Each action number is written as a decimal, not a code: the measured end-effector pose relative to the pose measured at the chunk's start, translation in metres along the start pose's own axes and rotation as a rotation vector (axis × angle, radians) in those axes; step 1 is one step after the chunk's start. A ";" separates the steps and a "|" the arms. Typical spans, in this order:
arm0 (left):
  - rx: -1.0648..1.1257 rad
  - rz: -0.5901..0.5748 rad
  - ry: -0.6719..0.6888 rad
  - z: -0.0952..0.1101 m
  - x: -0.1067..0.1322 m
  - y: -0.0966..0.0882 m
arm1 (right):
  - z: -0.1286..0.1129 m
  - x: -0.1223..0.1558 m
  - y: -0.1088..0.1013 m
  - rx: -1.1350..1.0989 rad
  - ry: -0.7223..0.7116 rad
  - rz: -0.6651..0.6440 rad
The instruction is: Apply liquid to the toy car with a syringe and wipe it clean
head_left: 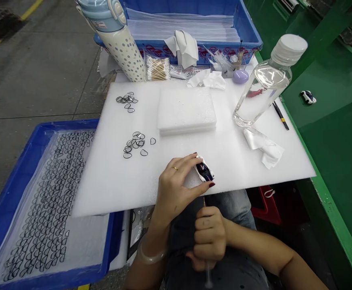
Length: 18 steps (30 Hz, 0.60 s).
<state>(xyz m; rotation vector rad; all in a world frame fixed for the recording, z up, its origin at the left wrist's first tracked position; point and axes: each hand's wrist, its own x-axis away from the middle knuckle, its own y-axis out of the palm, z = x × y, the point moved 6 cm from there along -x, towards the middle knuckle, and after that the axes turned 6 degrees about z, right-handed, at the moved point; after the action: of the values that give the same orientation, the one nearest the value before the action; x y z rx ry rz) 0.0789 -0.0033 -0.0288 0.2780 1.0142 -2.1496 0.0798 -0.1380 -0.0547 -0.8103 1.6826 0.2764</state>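
Note:
My left hand (176,185) pinches a small white and dark blue toy car (204,171) between thumb and fingers, just above the front edge of the white foam sheet (230,157). Below it, over my lap, my right hand (209,237) is closed in a fist round a thin syringe-like tool (206,241) whose needle tip points up towards the car. Two loose groups of small black rings (135,144) lie on the foam to the left of my left hand.
A blue tray (0,209) with rows of several black rings sits at the left. On the foam are a foam block (186,109), a clear liquid bottle (262,86), crumpled wipes (265,147) and a pen (281,116). Behind stand a dotted flask (119,40), cotton swabs (157,68) and a blue bin (248,30). Another toy car (308,97) lies on the green bench.

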 end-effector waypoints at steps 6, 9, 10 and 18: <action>-0.027 0.002 0.021 0.001 0.000 0.000 | 0.006 -0.004 0.004 0.217 0.083 -0.121; -0.027 0.003 0.030 0.001 0.000 0.001 | -0.001 -0.005 0.006 0.147 0.044 -0.121; -0.027 0.003 0.034 0.001 0.001 0.001 | -0.003 -0.006 0.006 0.125 0.031 -0.117; -0.042 0.018 0.052 0.001 0.001 0.001 | 0.004 -0.004 0.008 0.191 0.042 -0.105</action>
<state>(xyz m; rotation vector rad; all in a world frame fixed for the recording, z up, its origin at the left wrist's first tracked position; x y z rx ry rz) 0.0792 -0.0052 -0.0289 0.3232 1.0817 -2.1122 0.0782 -0.1284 -0.0544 -0.7627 1.6707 0.0248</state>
